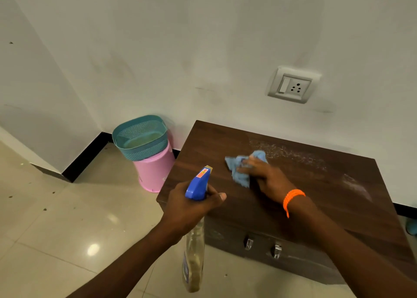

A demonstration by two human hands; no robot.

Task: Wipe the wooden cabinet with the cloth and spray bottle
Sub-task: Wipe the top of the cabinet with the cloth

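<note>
My right hand [266, 180] lies palm down on the cabinet [316, 196] top, fingers spread over a crumpled blue cloth [239, 171] and pressing it to the wood. The cloth sticks out past my fingertips toward ten o'clock. An orange band [293, 198] circles that wrist. From the cloth toward two o'clock a band of wet droplets [293, 155] speckles the dark top near the wall, and a pale smear [356, 185] shows at three o'clock.

My left hand [191, 205] is closed around the neck of the bottle [194, 252], thumb laid across the front below the blue head [198, 185]. The nozzle points toward twelve o'clock, over the cabinet's left edge. The clear body hangs down below my fist in front of the cabinet's near left corner, with yellowish liquid inside.

Two metal handles [261, 247] sit on the cabinet's front face, at five o'clock from the bottle head.

At ten o'clock from the cabinet, a pink bin [155, 173] stands on the tiled floor [56, 218] just beside its left side, with a teal basket [140, 137] set in its top. A socket [291, 85] is on the wall at twelve o'clock above the cabinet.
</note>
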